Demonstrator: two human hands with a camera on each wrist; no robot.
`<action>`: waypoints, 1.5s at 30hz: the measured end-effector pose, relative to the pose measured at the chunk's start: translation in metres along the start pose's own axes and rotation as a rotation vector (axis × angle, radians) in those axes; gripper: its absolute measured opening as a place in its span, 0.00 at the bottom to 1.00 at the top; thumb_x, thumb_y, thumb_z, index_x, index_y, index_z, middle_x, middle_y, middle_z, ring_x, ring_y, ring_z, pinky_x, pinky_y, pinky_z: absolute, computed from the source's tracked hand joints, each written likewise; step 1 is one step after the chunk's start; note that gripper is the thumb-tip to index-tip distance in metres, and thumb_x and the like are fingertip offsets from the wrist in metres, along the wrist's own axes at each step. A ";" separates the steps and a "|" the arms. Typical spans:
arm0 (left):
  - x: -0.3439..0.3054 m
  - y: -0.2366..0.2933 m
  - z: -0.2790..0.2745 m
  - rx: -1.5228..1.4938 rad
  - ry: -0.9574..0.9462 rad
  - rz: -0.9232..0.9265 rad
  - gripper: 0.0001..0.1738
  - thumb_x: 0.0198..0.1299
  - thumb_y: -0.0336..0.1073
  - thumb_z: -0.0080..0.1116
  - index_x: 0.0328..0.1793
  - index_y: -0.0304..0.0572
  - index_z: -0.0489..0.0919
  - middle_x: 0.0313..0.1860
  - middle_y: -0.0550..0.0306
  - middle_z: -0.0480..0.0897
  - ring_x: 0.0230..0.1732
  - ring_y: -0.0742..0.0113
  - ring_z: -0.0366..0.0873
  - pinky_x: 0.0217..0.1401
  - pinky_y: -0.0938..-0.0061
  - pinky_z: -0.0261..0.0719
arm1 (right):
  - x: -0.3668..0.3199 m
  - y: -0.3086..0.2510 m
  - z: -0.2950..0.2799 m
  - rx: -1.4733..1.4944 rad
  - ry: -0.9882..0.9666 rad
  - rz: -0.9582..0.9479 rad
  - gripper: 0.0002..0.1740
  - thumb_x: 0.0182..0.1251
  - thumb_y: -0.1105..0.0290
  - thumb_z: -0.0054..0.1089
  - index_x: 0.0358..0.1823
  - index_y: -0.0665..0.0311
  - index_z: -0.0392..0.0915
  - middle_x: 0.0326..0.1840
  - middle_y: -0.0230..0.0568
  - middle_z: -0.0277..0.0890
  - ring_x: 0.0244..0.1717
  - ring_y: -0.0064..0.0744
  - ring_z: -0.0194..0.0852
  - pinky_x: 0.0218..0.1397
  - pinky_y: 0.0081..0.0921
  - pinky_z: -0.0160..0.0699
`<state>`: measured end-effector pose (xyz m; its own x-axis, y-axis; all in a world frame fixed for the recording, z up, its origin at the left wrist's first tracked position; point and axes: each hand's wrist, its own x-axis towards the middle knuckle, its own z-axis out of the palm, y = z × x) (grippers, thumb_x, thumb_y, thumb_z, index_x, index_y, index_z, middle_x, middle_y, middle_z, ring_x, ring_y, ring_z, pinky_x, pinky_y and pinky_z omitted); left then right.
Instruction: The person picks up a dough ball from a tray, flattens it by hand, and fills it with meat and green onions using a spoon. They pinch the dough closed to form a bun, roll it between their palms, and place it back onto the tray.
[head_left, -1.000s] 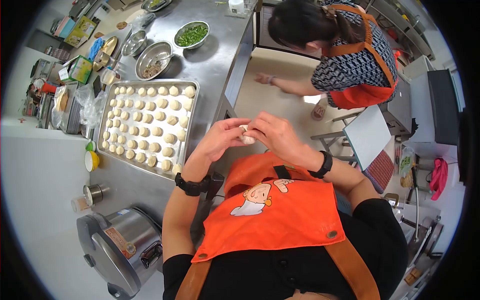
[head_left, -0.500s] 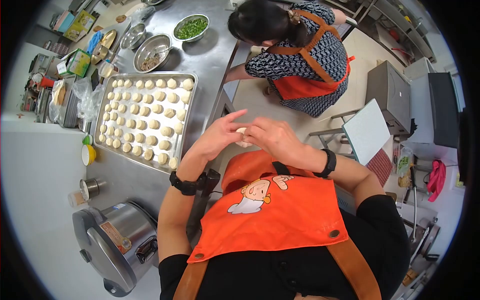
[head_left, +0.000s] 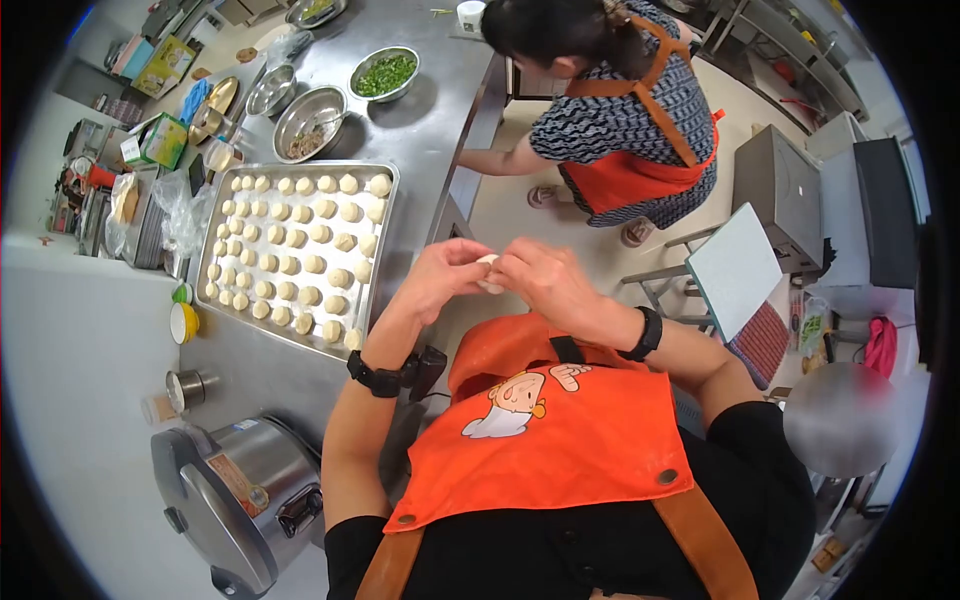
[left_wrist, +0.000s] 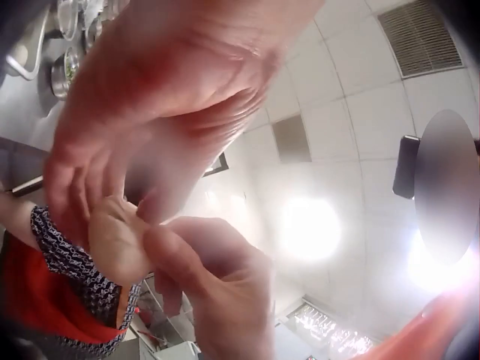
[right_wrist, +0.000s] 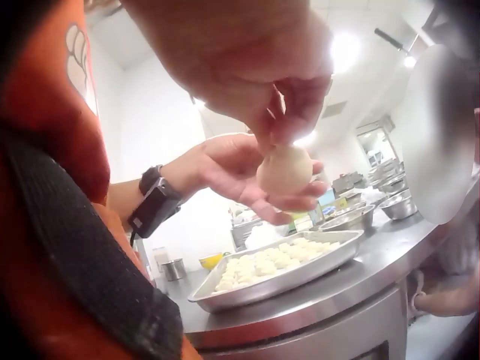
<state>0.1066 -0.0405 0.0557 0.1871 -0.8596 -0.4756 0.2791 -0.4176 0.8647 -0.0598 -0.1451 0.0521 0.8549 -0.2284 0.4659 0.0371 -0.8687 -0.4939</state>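
Observation:
Between my two hands, in front of the orange apron (head_left: 560,440), is a small round filled dough bun (right_wrist: 285,176). My left hand (head_left: 438,282) cradles it from below and behind, its fingers curled round the side. The fingers and thumb of my right hand (head_left: 552,282) pinch the gathered dough at the top. Folds show on the bun's surface in the left wrist view. To the left, a metal tray (head_left: 355,305) on the steel table holds rows of pale round dough pieces (head_left: 295,238).
Behind the tray stand a bowl of brownish filling (head_left: 305,130) and a bowl of chopped greens (head_left: 385,75). A large rice cooker (head_left: 235,500) is at lower left. Another person in a patterned top (head_left: 620,125) bends beside the table; a stool (head_left: 735,265) stands at right.
My left forefinger, raised half a second ago, has come back down to the bun. Both hands stay at the bun. The other person has shifted position beside the table.

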 end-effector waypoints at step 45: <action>0.042 -0.005 0.071 -0.717 -0.018 -0.166 0.21 0.74 0.50 0.34 0.58 0.47 0.72 0.55 0.59 0.78 0.55 0.65 0.77 0.56 0.65 0.78 | -0.001 0.048 -0.020 0.210 -0.155 0.271 0.09 0.65 0.65 0.50 0.39 0.63 0.71 0.37 0.45 0.71 0.36 0.48 0.75 0.35 0.39 0.75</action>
<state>0.0460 -0.0958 0.0425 0.0753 -0.8092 -0.5828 0.8507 -0.2528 0.4609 -0.0697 -0.1955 0.0426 0.9159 -0.3540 0.1892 -0.1091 -0.6732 -0.7314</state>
